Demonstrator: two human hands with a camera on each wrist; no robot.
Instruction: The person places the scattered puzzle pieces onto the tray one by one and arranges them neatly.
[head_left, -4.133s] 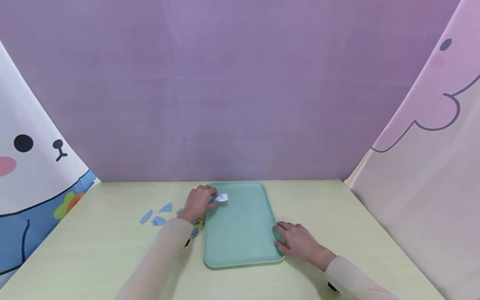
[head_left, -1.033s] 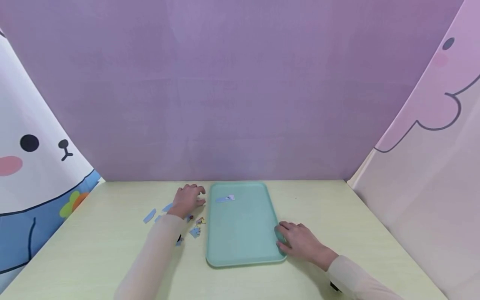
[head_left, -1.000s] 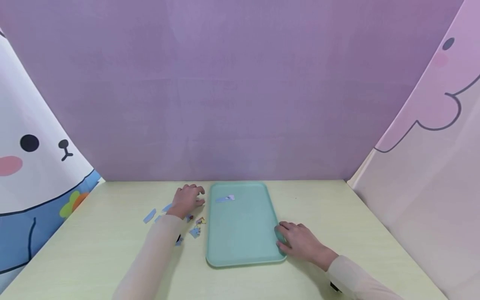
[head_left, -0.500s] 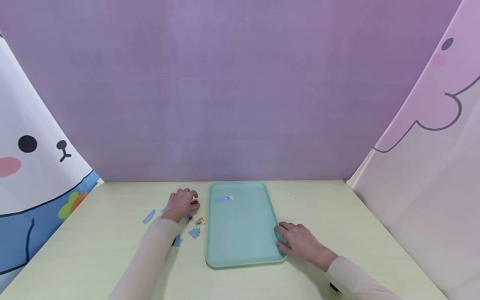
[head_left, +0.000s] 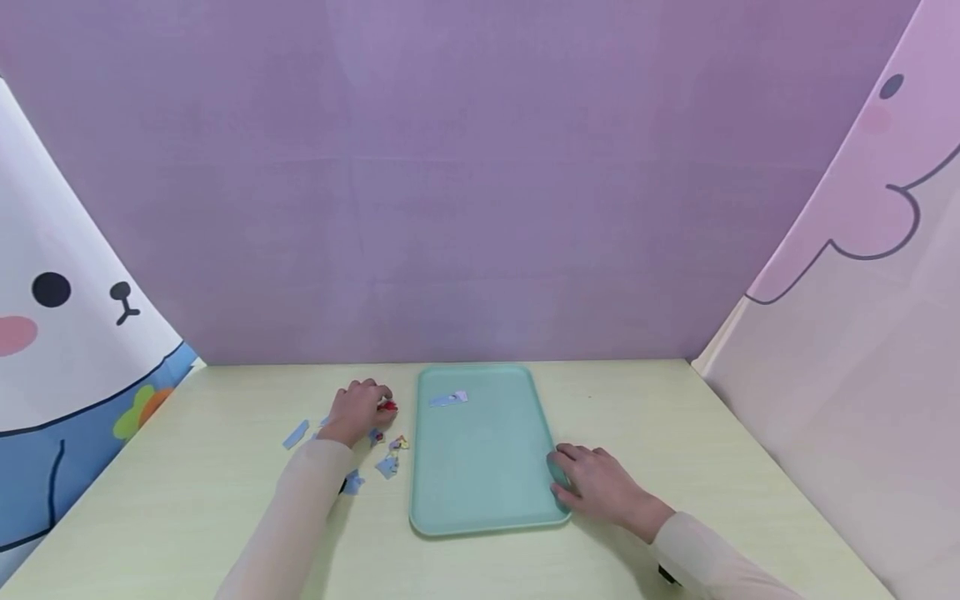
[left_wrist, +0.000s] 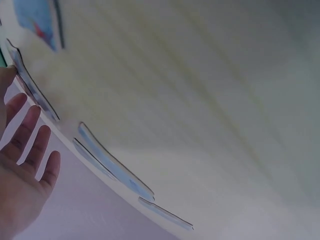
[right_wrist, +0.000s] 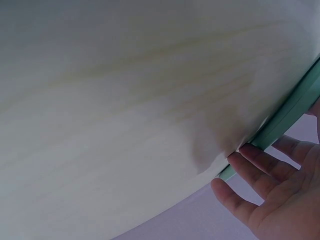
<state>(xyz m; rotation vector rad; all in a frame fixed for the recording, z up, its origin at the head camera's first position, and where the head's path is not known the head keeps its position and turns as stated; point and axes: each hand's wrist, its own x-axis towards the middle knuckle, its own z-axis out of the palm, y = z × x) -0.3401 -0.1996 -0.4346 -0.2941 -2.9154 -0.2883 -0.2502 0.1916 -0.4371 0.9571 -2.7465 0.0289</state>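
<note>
In the head view my left hand (head_left: 357,411) is left of the tray's far half, pinching a red-marked puzzle piece (head_left: 387,406) between thumb and index finger. The left wrist view shows this thin piece (left_wrist: 36,90) at the fingertips, close over the table, the other fingers spread. My right hand (head_left: 600,485) rests at the right rim of the green tray (head_left: 483,475), fingers loosely spread. From the right wrist, its fingertips (right_wrist: 235,159) lie right by the tray's edge. A blue-and-white piece (head_left: 448,399) lies flat near the tray's far left corner.
Several more irregular blue pieces lie left of the tray: a long strip (head_left: 296,434), a yellow-patterned one (head_left: 399,443), a blue one (head_left: 387,465) and another (head_left: 352,482) beside the left sleeve (head_left: 288,508). A purple backdrop (head_left: 450,208) stands behind the table.
My left hand set the blue-and-white piece on the tray and let go. It then moved left and took hold of the red-marked piece. The right hand has stayed at the tray's rim.
</note>
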